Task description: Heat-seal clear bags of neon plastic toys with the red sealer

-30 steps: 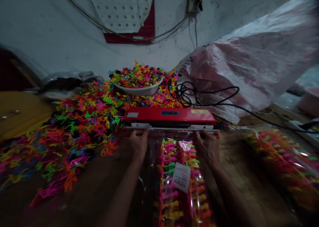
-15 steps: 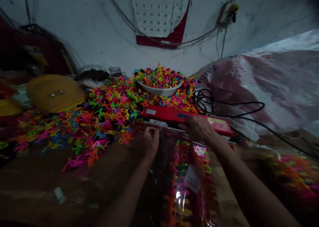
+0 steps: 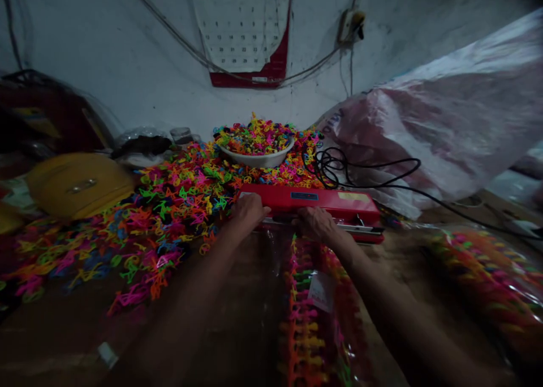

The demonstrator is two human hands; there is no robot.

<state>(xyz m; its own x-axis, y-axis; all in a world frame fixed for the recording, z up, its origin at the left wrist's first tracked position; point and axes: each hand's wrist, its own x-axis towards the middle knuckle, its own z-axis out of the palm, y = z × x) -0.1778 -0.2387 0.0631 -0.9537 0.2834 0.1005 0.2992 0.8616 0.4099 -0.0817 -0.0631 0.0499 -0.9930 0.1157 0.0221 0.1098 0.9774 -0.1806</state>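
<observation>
Both hands are pressing on the red sealer (image 3: 311,199)!
The left hand (image 3: 249,210) is curling over its left end, the right hand (image 3: 317,222) is bending over its front edge, and the clear packet (image 3: 320,296) is lying just before it.

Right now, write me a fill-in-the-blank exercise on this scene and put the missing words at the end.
The left hand and the right hand are both at the long device, whose casing is coloured ____.
The bowl heaped with small colourful pieces is coloured ____.
The looped cable behind the device is coloured ____.
The calendar hangs higher than the bowl, not ____.

Missing words: red; white; black; lower
</observation>
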